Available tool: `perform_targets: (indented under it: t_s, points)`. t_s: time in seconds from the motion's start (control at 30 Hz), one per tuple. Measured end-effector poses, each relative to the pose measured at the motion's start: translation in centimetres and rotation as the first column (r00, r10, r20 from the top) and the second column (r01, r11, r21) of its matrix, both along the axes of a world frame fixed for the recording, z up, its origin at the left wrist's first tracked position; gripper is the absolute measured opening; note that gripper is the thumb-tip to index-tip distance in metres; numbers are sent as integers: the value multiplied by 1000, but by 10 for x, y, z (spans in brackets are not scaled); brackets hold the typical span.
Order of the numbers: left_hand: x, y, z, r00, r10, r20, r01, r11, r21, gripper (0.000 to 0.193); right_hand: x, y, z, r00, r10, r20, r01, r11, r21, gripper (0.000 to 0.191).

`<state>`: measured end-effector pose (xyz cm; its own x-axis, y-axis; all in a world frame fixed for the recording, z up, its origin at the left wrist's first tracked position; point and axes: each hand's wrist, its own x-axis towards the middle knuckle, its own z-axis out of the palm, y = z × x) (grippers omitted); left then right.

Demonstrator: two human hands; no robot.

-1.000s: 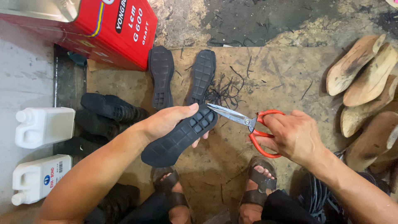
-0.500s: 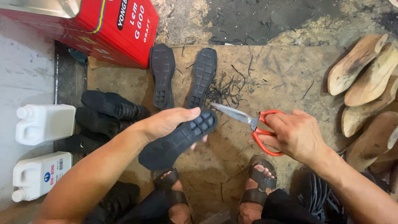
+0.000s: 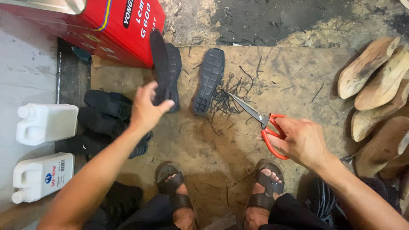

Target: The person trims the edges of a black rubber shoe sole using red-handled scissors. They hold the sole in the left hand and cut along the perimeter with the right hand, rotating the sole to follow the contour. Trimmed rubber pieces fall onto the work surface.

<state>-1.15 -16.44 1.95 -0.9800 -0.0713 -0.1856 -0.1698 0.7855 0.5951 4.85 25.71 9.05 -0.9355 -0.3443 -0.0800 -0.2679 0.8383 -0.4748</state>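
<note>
Trimming looks done on this piece: my left hand (image 3: 147,108) pinches a black sole (image 3: 158,64) by its near end, holding it over another sole (image 3: 174,70) on the far floor beside the red box (image 3: 106,25). My right hand (image 3: 300,140) grips red-handled scissors (image 3: 266,123), blades nearly closed. I judge the next move needs a free left hand for an untrimmed sole from the left pile (image 3: 106,115).

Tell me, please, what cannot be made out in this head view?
- Whether the left hand still grips the blurred black sole.
- The red tin's top, cut off by the upper edge.
- The scissors' handles, partly covered by the right hand.
- The lowest wooden lasts, cut off at the right edge.
</note>
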Motion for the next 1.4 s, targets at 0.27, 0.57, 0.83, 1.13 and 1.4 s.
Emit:
perform_targets:
  t_s: [0.27, 0.57, 0.83, 1.13, 1.4]
  points:
    - [-3, -1, -15, 985, -171, -27, 164, 972, -168, 66, -4, -14, -1, 998, -10, 60, 9, 1000, 14, 42]
    - [-27, 51, -5, 845, -534, -31, 505, 815, -283, 54, -10, -21, 2, 977, -126, 172, 125, 992, 17, 40]
    - [-52, 123, -36, 799, -379, 467, 541, 792, -282, 83, -14, -26, 4, 968, -158, 194, 171, 984, -57, 40]
    - [-76, 114, -25, 843, -125, 523, -305, 689, 657, 71, -11, -8, -10, 899, -261, 350, 284, 959, -13, 46]
    - [-60, 101, 30, 893, -428, 143, -130, 58, 990, 34, -5, -14, -12, 840, -322, 437, 393, 916, -81, 44]
